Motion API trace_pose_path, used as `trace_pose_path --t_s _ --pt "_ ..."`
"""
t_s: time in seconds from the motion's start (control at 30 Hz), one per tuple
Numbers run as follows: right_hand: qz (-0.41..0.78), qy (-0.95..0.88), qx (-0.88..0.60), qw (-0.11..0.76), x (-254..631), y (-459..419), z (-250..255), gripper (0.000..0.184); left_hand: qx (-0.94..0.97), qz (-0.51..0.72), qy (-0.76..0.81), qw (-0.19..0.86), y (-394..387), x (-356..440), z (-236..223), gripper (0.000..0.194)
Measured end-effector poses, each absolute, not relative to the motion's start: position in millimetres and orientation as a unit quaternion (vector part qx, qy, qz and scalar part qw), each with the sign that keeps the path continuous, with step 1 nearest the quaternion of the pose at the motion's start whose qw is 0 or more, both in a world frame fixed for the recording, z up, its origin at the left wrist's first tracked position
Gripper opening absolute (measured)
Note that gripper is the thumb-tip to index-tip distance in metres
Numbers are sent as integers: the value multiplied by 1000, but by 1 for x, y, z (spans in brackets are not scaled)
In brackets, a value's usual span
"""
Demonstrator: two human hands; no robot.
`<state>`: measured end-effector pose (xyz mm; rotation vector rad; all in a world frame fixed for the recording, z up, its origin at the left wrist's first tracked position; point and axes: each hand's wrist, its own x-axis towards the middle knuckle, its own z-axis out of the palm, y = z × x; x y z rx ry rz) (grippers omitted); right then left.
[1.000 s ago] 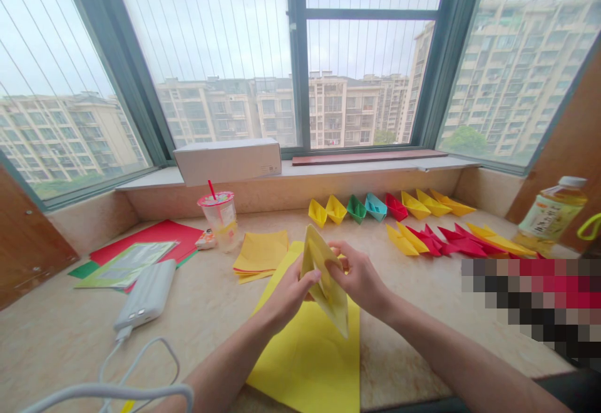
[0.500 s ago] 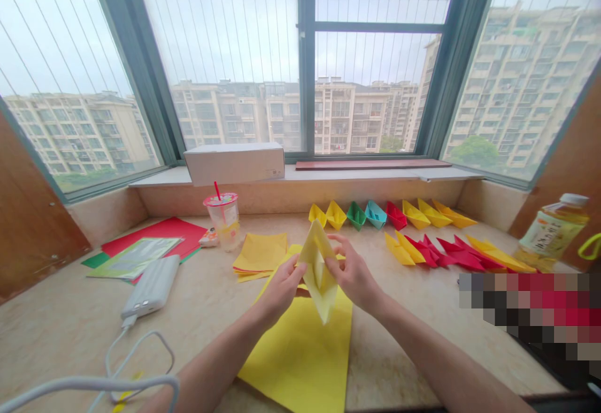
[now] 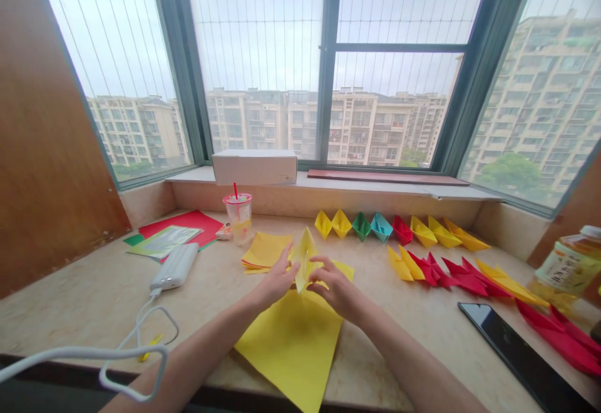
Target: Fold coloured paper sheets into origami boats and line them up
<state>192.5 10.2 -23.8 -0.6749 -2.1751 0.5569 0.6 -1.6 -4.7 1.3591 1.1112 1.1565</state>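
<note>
A folded yellow paper boat (image 3: 305, 261) stands on end between my hands, its pointed tip upward, above the yellow paper sheets. My left hand (image 3: 276, 280) grips its left side, thumb toward me and fingers behind. At its right side, my right hand (image 3: 337, 286) has its fingers curled in against the lower part of the boat. Beneath both hands lie large yellow sheets (image 3: 293, 344) flat on the counter. A stack of smaller yellow squares (image 3: 265, 250) with a red edge showing sits just beyond my left hand.
Small folded boats, including a green boat (image 3: 362, 227), line the back right. Red folded shapes (image 3: 472, 277) lie in front, near a phone (image 3: 511, 350) and a bottle (image 3: 570, 266). Leftward are a drink cup (image 3: 239, 219), a power bank (image 3: 175, 267), a white cable (image 3: 136, 353) and coloured sheets (image 3: 201, 224).
The paper boat has turned to show a narrower side and stands lower, with my right hand lower on it. The camera view has shifted, bringing the phone into sight.
</note>
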Motion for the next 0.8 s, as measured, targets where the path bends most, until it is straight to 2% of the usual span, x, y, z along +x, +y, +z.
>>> trace_pose_path --t_s 0.1,0.2,0.4,0.6,0.8 --pt "202 -841 -284 414 197 19 -24 9 598 487 514 377 -10 1 6 61" --pt "190 -848 -280 407 202 22 -20 8 706 440 495 250 -22 -1 16 41" --pt "190 -867 -255 384 201 19 -19 12 802 340 462 168 -29 3 14 19" --pt "129 -863 -261 414 204 11 -10 40 793 285 538 27 7 -9 18 23" --pt "83 -872 -267 403 208 9 -5 37 772 244 587 -18 85 -16 32 23"
